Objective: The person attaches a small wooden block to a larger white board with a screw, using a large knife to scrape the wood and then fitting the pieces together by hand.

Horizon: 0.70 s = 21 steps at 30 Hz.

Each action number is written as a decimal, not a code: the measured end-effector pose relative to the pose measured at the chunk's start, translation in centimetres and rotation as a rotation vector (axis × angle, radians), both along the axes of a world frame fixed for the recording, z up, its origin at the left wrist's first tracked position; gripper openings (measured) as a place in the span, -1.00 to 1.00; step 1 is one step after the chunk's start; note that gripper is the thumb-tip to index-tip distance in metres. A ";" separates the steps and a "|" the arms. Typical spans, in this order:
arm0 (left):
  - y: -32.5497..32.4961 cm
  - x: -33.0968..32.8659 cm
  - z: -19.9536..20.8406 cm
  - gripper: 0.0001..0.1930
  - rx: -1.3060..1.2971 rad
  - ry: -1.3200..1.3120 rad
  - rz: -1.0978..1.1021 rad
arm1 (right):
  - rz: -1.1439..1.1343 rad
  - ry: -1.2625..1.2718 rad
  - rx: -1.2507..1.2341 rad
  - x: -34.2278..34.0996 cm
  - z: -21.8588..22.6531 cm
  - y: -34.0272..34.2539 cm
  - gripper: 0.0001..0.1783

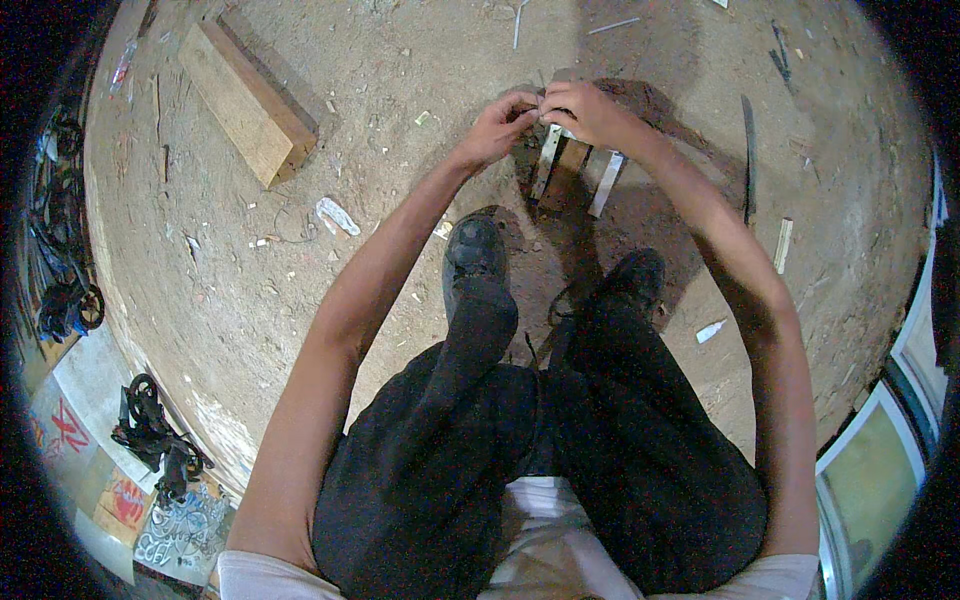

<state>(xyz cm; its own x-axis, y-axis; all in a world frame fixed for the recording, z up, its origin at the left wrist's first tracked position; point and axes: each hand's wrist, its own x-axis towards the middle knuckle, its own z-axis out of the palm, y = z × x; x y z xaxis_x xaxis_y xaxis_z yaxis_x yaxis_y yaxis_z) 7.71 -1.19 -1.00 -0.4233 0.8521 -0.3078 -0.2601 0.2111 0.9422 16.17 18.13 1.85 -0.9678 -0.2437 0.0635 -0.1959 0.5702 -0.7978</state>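
Note:
My left hand and my right hand meet at the far middle, fingertips pinched together almost touching. Whatever lies between the fingers is too small to make out. Just below the right hand, a pale strip with dark holes runs along a brown wooden piece. To the right of that wood, a plain whitish strip slants over the ground. The far ends of these pieces are partly hidden by my right hand and its shadow.
A thick wooden beam lies at the far left. On the right are a long dark strip, a short pale strip and a small white bottle. My shoes stand nearer. Framed panels lean at the right edge.

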 end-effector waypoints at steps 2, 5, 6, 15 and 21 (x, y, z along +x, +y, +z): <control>-0.2 0.0 0.1 -0.83 -0.021 0.085 -0.035 | 0.025 0.076 0.029 -0.1 -0.1 -0.2 -0.85; 0.0 0.4 1.0 -0.86 -0.042 0.111 0.022 | 0.038 0.091 0.099 0.3 -0.1 -0.2 -0.81; 0.2 0.4 1.5 -0.86 -0.106 0.077 -0.008 | 0.023 0.096 0.129 0.5 -0.1 -0.2 -0.77; -0.2 0.0 0.6 -0.81 -0.164 -0.010 -0.011 | 0.010 0.222 0.207 0.5 1.2 -1.3 -0.54; -0.1 0.1 0.1 -0.84 -0.160 0.029 0.040 | -0.015 0.186 0.193 0.7 0.4 -1.1 -0.61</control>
<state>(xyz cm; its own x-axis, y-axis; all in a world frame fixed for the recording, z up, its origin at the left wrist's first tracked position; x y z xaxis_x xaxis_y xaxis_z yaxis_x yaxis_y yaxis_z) 7.81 -1.27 -0.92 -0.4663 0.7756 -0.4255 -0.2445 0.3493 0.9046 16.83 17.02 2.22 -0.9475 -0.2537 0.1946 -0.3192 0.7121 -0.6254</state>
